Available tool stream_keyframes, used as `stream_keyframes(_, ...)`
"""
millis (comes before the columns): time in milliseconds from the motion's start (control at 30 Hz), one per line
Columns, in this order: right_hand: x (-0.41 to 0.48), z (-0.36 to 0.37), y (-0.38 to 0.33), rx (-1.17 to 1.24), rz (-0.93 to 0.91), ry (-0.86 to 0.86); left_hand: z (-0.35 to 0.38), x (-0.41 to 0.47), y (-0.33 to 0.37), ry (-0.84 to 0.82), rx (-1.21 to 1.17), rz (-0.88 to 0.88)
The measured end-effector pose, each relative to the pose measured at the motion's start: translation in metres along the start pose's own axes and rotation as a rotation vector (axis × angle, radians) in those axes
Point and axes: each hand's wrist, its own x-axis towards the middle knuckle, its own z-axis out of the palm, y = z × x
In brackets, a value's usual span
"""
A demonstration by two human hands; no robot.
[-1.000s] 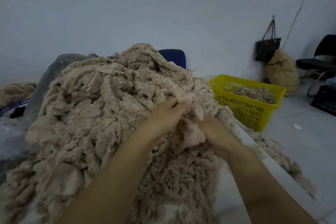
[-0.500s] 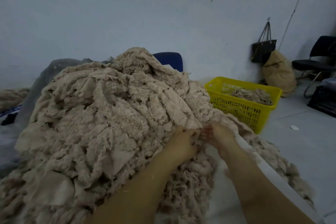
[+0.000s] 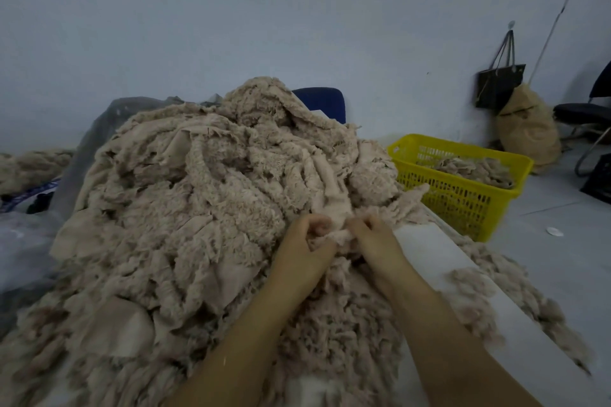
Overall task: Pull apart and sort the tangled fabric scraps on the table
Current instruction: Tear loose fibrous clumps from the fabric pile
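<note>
Two sets of curled fingers (image 3: 319, 225) pinching one beige fleecy scrap (image 3: 335, 211), left hand (image 3: 302, 253) just beside right hand (image 3: 377, 246), frayed tangled scrap pile (image 3: 198, 195) beyond the fingertips

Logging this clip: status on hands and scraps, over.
Status: left hand and right hand both grip a beige scrap at the pile edge. Yellow basket partly filled, nothing in the way.

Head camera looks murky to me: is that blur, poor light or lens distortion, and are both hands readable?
Head view: dim, flat, bluish light, no glare; detail soft across the scrap pile; wide-angle stretch at the edges, leaning the yellow basket; left hand and right hand readable, both gripping a scrap.
</note>
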Motion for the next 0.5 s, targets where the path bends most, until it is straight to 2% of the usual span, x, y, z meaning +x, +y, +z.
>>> stream_keyframes(67,0.000,-0.006,-0.002,0.092,-0.019,0.112,-0.012,-0.003,-0.006,-0.012,0.086,-0.068)
stream_keyframes(133,0.000,-0.013,-0.008,0.214,-0.044,0.181,-0.019,-0.005,-0.012,-0.016,0.300,-0.079)
stream_keyframes(200,-0.003,-0.016,-0.015,0.310,-0.071,0.199,-0.023,-0.006,-0.019,0.063,0.390,-0.050)
stream_keyframes(333,-0.011,-0.016,-0.021,0.475,-0.064,0.200,-0.045,-0.005,-0.017,0.442,0.116,-0.073)
stream_keyframes(433,-0.018,-0.010,-0.022,0.482,-0.042,0.146,-0.058,-0.002,-0.006,0.496,-0.065,-0.057)
stream_keyframes(500,-0.019,-0.005,-0.022,0.384,-0.064,0.135,-0.060,-0.002,0.006,0.475,-0.171,-0.073)
